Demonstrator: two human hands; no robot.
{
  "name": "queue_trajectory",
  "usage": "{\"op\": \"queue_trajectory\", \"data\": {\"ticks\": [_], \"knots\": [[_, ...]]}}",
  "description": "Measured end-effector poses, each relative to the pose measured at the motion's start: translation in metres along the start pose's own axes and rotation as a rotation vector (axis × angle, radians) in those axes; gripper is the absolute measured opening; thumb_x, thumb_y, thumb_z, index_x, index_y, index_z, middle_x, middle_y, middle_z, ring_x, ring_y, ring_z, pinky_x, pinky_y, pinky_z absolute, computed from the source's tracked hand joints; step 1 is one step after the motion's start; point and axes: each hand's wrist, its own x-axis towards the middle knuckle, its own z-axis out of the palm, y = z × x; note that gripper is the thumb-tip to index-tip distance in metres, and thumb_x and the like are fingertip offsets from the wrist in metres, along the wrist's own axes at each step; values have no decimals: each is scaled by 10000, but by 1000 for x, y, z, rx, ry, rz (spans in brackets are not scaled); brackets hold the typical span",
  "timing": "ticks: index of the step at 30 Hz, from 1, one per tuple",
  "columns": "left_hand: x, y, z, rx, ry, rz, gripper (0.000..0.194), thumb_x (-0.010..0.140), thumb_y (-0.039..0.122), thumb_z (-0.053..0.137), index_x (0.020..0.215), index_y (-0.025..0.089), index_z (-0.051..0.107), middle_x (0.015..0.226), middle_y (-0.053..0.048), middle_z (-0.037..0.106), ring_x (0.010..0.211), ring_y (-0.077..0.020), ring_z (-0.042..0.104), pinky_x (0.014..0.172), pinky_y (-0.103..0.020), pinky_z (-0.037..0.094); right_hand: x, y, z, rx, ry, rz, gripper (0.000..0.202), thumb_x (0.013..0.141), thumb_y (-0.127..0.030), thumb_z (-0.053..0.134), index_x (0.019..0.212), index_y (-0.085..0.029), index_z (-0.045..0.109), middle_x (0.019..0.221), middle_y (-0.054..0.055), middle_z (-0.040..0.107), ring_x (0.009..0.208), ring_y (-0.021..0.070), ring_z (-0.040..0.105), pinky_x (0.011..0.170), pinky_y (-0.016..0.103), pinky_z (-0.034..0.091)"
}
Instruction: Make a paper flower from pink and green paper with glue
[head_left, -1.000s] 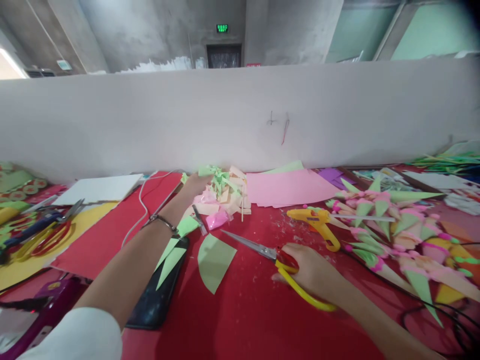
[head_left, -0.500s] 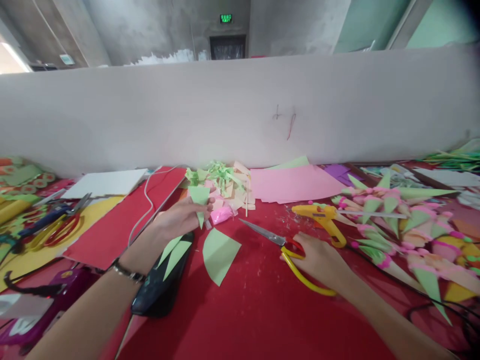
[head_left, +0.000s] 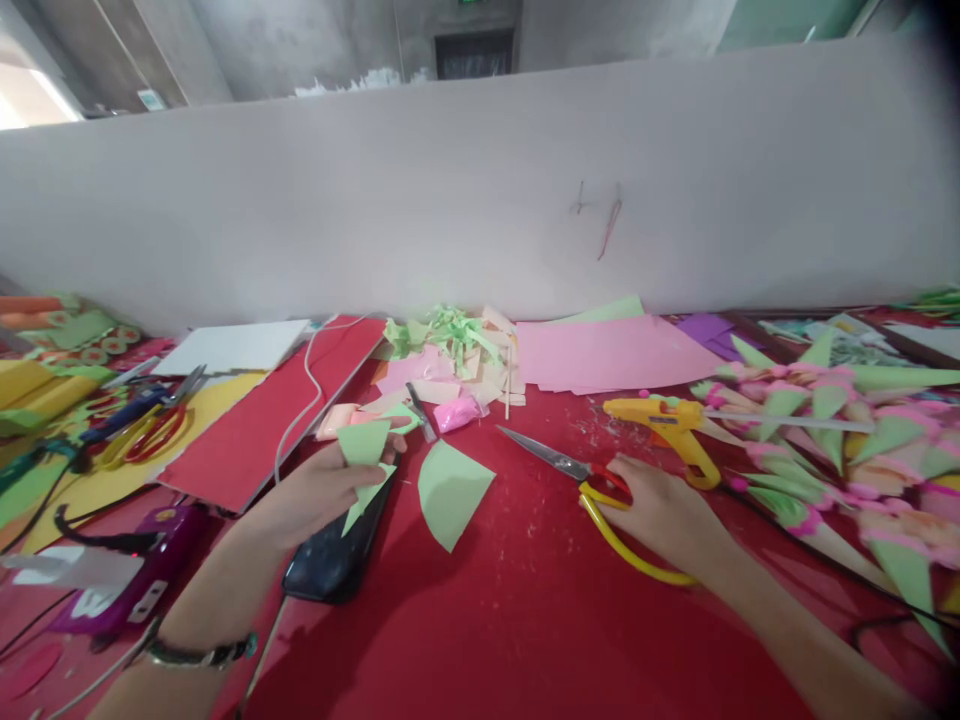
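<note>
- Head camera shows me the left hand (head_left: 319, 490) pinching a small green paper piece (head_left: 363, 443) between thumb and fingers, lifted a little over the red table (head_left: 487, 620).
- Under this hand I see a dark phone (head_left: 334, 555), and one more green pointed piece (head_left: 366, 497) lies on top of it, near the fingers.
- Just beside the phone, flat on the red surface, a larger green cut shape (head_left: 452, 492) rests, apart from both hands.
- On the other side, the right hand (head_left: 660, 510) has its fingers closed around the yellow handles of the scissors (head_left: 592, 480); the blades are shut and lie on the table, pointing toward the scrap pile (head_left: 450, 360) at the wall.
- I judge that a good part of the work is already made: many finished green and pink paper cones (head_left: 825, 440) are lying at the right, near the yellow glue gun (head_left: 667, 425).
- Some cutting also seems done, since green and cream trimmings are heaped in the scrap pile and loose pieces wait on the table.
- What is left, in my opinion, is plenty: the pink sheets (head_left: 607, 352) at the back look uncut, and the green pieces near my hands are not yet rolled or glued.
</note>
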Motion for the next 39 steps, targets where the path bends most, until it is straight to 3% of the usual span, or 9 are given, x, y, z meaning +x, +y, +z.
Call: {"op": "queue_trajectory", "data": {"ticks": [4,8,13,17,21,28,32,36,39], "knots": [[-3,-19,-17,564,33,2,408,755,224,481,1162,235,475,1061,-32,559,914,-191,539,731,-246,439,1,1,0,7,-21,18,232,760,-420,479,752,-188,476,790,50,596,705,214,606,562,268,348],[-3,-39,-29,1032,129,150,485,768,194,373,1253,196,360,1166,-82,483,1099,-236,444,917,-375,366,1,1,0,17,-11,-1,227,756,-407,486,765,-181,487,805,67,597,734,220,605,579,270,357],[-6,-47,-15,1458,190,357,464,797,262,400,1244,140,369,1205,-134,478,1153,-291,402,943,-454,332,1,3,2,37,16,-14,228,749,-415,494,733,-187,489,751,52,594,694,207,601,569,267,363],[-12,-44,26,1573,-11,501,521,836,371,403,1298,143,324,1359,-113,362,1259,-259,298,1013,-413,269,0,4,5,27,48,-15,230,755,-409,491,775,-180,499,781,58,594,740,218,604,584,275,386],[-19,-44,64,1565,-236,428,561,847,435,384,1316,134,316,1384,-119,315,1279,-261,268,1032,-453,224,-1,4,8,-29,117,-28,247,770,-393,485,834,-159,524,832,77,592,778,226,604,586,281,410],[-33,-43,75,1302,-664,424,709,797,377,509,1370,302,97,1450,15,147,1331,-191,105,1069,-391,174,1,5,2,-232,215,-99,311,807,-370,469,966,-122,568,870,106,590,844,265,573,624,328,446],[-39,-43,74,1262,-666,400,784,757,413,561,1372,285,92,1453,23,137,1323,-177,143,1075,-361,172,-7,-7,-9,-133,164,-192,256,841,-278,425,965,-128,591,910,110,589,879,250,552,737,364,448],[-39,-47,75,1287,-627,436,581,832,394,471,1341,340,196,1442,58,182,1290,-171,237,1050,-364,218,-24,-28,-16,215,-131,-521,335,811,-307,507,1127,-199,522,1170,80,522,1087,195,472,903,317,395],[-35,-49,77,1305,-581,448,592,822,416,481,1341,315,213,1437,37,210,1253,-185,295,1022,-356,258,-28,-37,-13,342,-284,-602,431,793,-346,537,1198,-219,468,1248,74,481,1164,194,403,963,346,343]]}}
